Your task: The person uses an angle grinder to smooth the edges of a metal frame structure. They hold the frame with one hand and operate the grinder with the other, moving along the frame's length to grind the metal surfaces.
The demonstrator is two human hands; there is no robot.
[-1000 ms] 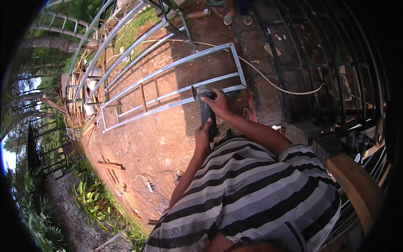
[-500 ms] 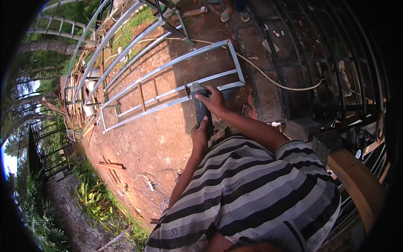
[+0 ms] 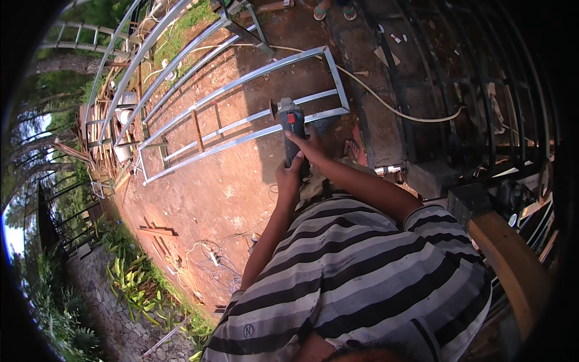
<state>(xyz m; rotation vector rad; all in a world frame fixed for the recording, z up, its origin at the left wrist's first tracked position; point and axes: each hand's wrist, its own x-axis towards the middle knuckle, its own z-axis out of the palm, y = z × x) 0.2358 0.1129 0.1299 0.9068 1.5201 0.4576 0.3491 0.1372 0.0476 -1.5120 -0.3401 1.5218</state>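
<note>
An angle grinder (image 3: pixel 294 123), dark-bodied with a grey head and a red patch, is held upright in front of me by both hands. Its disc (image 3: pixel 273 111) sticks out to the left of the head. My left hand (image 3: pixel 290 175) is closed round the rear of the body. Farther up, my right hand (image 3: pixel 309 145) wraps the middle from the right side. Beyond the tool lies a long silver metal frame (image 3: pixel 241 133) with crossbars; the grinder's head overlaps its near rail in view, and I cannot tell whether they touch.
Dark metal bars (image 3: pixel 476 108) stand along the right. A pale hose (image 3: pixel 386 111) crosses the ground there. Cables and a power strip (image 3: pixel 213 259) lie at lower left, near wooden strips (image 3: pixel 155 231). A person's sandalled feet (image 3: pixel 333 12) show at the far edge.
The grinder has turned in my hands, so its red patch now faces up. My right hand has slid lower on the body, away from the head. The view has shifted slightly.
</note>
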